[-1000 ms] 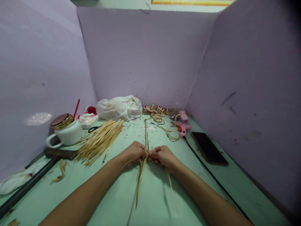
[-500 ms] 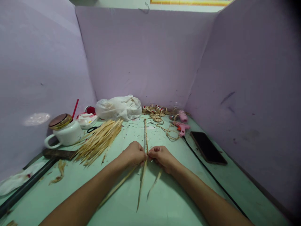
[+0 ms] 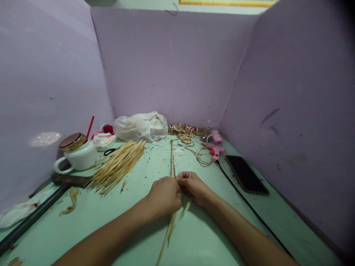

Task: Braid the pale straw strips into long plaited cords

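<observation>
Right hand (image 3: 192, 186): thumb and forefinger pinched on the near end of a slim tan braided plant-fibre cord (image 3: 173, 157), which runs away along the pale green bench (image 3: 222, 236). Left hand (image 3: 166, 194) close against it, knuckles up; its fingers hidden behind the back of the hand, cannot tell what they grip. Loose straw-coloured flat strands (image 3: 169, 232) trail below. Leftward, a fanned bundle of dry yellow strips (image 3: 119, 166); rightward, a pink plastic glue gun (image 3: 216, 150)

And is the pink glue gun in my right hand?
No, the pink glue gun lies on the table beyond the right hand, which pinches the braided cord.
</observation>
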`<state>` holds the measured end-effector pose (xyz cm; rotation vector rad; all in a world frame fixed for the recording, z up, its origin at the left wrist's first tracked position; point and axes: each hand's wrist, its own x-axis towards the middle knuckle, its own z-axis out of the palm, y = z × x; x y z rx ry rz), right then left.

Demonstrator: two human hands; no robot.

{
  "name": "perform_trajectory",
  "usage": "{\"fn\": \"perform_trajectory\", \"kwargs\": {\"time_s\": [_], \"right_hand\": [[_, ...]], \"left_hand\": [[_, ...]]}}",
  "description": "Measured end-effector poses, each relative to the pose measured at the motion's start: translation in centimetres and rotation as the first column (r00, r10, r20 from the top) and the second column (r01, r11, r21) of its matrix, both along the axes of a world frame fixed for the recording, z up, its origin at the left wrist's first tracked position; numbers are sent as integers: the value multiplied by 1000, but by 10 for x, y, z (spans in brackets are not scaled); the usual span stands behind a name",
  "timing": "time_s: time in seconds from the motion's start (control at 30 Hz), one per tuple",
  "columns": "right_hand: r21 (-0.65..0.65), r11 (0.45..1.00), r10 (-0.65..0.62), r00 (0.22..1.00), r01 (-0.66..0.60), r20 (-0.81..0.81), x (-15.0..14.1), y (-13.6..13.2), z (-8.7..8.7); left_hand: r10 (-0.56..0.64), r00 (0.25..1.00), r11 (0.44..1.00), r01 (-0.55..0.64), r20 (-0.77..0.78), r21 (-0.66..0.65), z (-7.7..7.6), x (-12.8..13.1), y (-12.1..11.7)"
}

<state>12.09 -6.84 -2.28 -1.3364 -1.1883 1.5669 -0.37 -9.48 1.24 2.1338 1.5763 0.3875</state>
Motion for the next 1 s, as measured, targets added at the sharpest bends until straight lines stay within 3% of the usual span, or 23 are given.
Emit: {"fn": "perform_trajectory", "kwargs": {"time_s": [0.07,0.13,0.2,0.3,0.4,0.47,0.6,0.73,0.87,1.0], "right_hand": [[-19,999,28,998,-29,-53,3,1,1],[-43,997,66,992,-71,-107,5,2,2],[-58,992,99,985,-108,-143,7,2,4],[-43,991,112,975,-123,-190,8,3,4],[-8,990,139,979,-142,-152,9,5,1],[49,986,163,985,-161,-51,8,6,-2],[247,947,150,962,-206,226,8,8,-5],[386,875,68,865,-291,497,10,7,-4],[329,910,-7,785,-251,619,13,4,3],[159,971,62,834,-177,549,11,-1,11]], "left_hand": [[23,997,988,-12,68,-153,7,-7,9],[164,966,957,-107,200,-268,13,-11,18],[323,876,893,-157,358,-422,15,-12,24],[444,733,747,15,516,-665,8,-9,28],[493,667,652,141,559,-745,-3,-8,31],[505,685,658,90,526,-748,-9,-9,35],[454,795,720,-61,403,-691,-12,-9,37],[457,781,787,-132,426,-603,-8,-3,31],[498,750,799,-201,435,-567,-4,4,25],[507,747,788,-200,430,-582,-5,5,26]]}}
